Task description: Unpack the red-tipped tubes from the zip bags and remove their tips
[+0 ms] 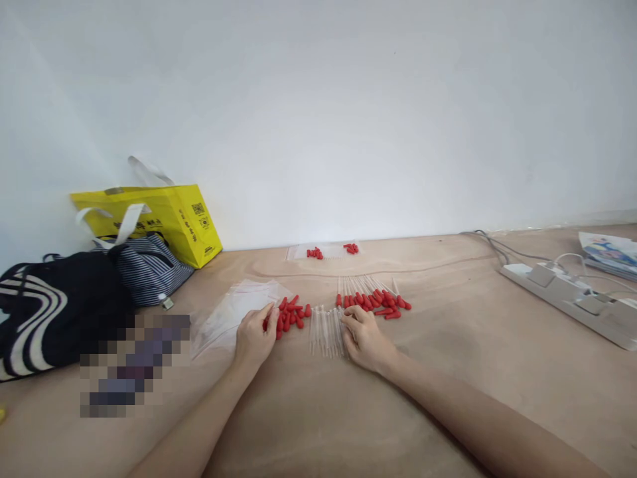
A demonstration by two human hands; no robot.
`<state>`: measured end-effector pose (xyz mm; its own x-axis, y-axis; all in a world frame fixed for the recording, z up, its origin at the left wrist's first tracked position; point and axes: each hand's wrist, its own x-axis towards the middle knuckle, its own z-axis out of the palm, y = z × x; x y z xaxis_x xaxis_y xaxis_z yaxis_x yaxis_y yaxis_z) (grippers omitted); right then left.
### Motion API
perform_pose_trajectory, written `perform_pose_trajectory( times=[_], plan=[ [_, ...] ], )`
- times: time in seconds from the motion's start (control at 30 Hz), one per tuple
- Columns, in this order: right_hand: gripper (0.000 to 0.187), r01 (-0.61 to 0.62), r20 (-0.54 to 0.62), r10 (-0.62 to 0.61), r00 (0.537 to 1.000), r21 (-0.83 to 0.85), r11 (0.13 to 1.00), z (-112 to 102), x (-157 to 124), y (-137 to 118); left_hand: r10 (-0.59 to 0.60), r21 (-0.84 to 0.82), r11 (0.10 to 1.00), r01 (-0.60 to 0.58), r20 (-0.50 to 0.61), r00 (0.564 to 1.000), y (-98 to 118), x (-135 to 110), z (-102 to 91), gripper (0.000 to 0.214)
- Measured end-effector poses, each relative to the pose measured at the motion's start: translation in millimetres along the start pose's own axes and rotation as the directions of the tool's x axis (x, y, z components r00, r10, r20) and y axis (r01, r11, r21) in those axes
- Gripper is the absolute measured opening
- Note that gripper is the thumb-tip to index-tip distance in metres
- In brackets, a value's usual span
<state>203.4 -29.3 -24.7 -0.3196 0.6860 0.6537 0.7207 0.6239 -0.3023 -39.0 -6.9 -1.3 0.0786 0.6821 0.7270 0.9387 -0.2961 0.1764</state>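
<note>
My left hand (256, 335) is at the left edge of a loose pile of red rubber bulbs (293, 315), its thumb and fingers pinched on one of them. Just right of that pile lies a row of clear glass dropper tubes (326, 332). My right hand (365, 337) is at the right end of this row, fingertips closed on a tube that they partly hide. Behind my right hand, several droppers (371, 299) with red bulbs fitted on their glass tubes lie side by side, bulbs toward me.
Clear plastic bags (233, 309) lie flat left of the bulbs. Near the wall are bagged red-bulbed droppers (318, 253). A yellow bag (199, 226), a striped pouch (154, 265) and a black bag (74, 299) stand left. A power strip (572, 302) with cables lies right.
</note>
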Motion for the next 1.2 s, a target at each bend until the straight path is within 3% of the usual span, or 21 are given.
perform_pose_trajectory(
  times=[0.2, 0.27, 0.33, 0.4, 0.47, 0.63, 0.77, 0.87, 0.97, 1.1, 1.2],
  plan=[
    [0.017, 0.011, 0.006, -0.012, 1.0, 0.001, 1.0, -6, 0, -6, -0.005, -0.048, 0.999, 0.002, -0.062, 0.998, -1, 6, -5.3, 0.026],
    [0.018, 0.006, 0.002, -0.006, 1.0, 0.012, 1.0, -9, -1, -4, 0.015, -0.067, 0.998, -0.016, -0.014, 1.0, 9, 10, -5.0, 0.025],
    [0.02, -0.017, -0.007, 0.017, 1.0, 0.015, 1.0, -15, -3, 0, 0.021, -0.062, 0.998, -0.014, 0.118, 0.993, 27, 17, -1.8, 0.023],
    [0.021, -0.048, -0.019, 0.049, 0.999, 0.014, 0.999, -22, -6, 7, -0.002, -0.022, 1.0, 0.009, 0.302, 0.953, 49, 27, 5.6, 0.022],
    [0.022, -0.075, -0.046, 0.076, 0.996, 0.01, 0.997, -29, -9, 16, -0.074, 0.047, 0.997, 0.059, 0.472, 0.878, 72, 40, 17.4, 0.027],
    [0.021, -0.108, -0.169, 0.101, 0.98, -0.034, 0.994, -39, -8, 34, -0.189, 0.136, 0.982, 0.132, 0.622, 0.76, 106, 73, 55.8, 0.024],
    [0.02, -0.089, -0.178, 0.079, 0.981, -0.052, 0.995, -36, -6, 36, -0.253, 0.187, 0.968, 0.17, 0.706, 0.661, 113, 86, 74.8, 0.022],
    [0.019, -0.07, -0.17, 0.059, 0.984, -0.06, 0.996, -33, -6, 34, -0.252, 0.19, 0.968, 0.166, 0.734, 0.63, 114, 90, 77.5, 0.017],
    [0.019, -0.064, -0.178, 0.053, 0.983, -0.058, 0.996, -32, -6, 33, -0.239, 0.179, 0.971, 0.158, 0.713, 0.659, 109, 92, 69.0, 0.017],
    [0.017, -0.054, -0.206, 0.045, 0.978, -0.04, 0.998, -32, -7, 32, -0.17, 0.124, 0.985, 0.119, 0.6, 0.782, 91, 81, 38.4, 0.025],
    [0.019, -0.034, -0.248, 0.017, 0.969, -0.065, 0.997, -31, -6, 28, -0.055, 0.041, 0.998, 0.04, 0.518, 0.854, 74, 56, 11.5, 0.025]
  ],
)
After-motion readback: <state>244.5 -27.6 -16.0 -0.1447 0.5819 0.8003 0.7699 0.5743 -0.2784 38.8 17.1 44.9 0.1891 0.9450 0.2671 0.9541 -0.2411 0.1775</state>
